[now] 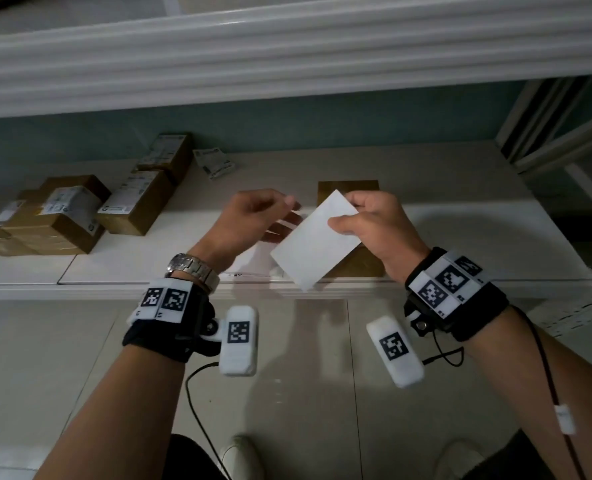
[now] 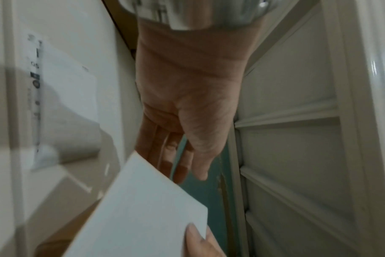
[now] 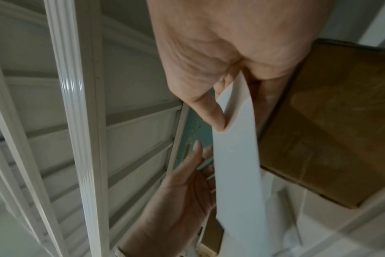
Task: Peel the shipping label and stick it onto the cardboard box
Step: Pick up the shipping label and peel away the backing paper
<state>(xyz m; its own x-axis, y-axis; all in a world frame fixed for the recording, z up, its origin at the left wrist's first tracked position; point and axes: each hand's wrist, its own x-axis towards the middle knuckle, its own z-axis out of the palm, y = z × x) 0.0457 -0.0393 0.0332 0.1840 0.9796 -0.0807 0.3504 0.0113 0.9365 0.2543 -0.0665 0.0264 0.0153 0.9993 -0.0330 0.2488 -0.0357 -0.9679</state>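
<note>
My right hand pinches a white label sheet by its far right corner, thumb on top, blank side toward me. The sheet hangs tilted over a brown cardboard box lying on the white shelf. In the right wrist view the sheet bends between the thumb and fingers of that hand, with the box just to the right. My left hand hovers at the sheet's left edge. The left wrist view shows its fingers straight and empty above the sheet.
Several labelled cardboard boxes are stacked at the shelf's left, with more behind them. A small pile of printed labels lies near the back wall. The shelf's front edge runs below my wrists, and a white moulding overhangs above.
</note>
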